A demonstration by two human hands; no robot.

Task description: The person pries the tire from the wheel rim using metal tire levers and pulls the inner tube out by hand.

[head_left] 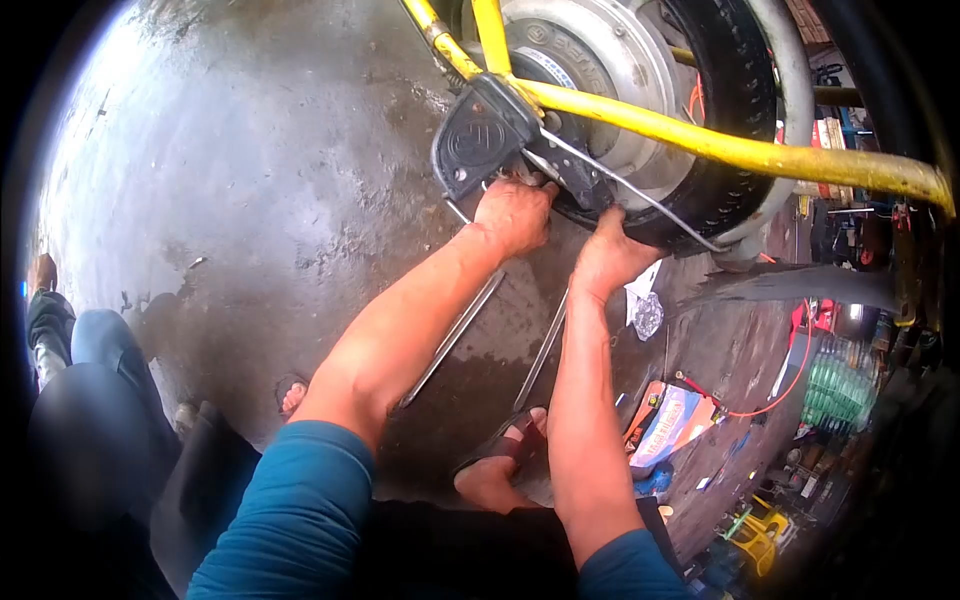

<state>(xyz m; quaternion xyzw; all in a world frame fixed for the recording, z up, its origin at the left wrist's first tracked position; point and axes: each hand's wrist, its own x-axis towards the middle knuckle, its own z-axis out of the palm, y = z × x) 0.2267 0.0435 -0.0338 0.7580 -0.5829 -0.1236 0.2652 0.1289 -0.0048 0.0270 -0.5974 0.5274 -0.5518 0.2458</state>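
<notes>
A wheel with a black tire and a grey metal hub fills the upper right, under a yellow tubular frame. At its near side sits a black plastic cover, joined by a black bracket. My left hand is closed just below the cover; its fingertips and anything in them are hidden. My right hand has its thumb against the bracket's lower end beside the tire. Its other fingers are out of sight behind the tire edge.
Two thin metal rods lie on the wet floor below my hands. Crumpled clear plastic, a printed box, a red cable and green bottles are at right. Another person's legs are at left.
</notes>
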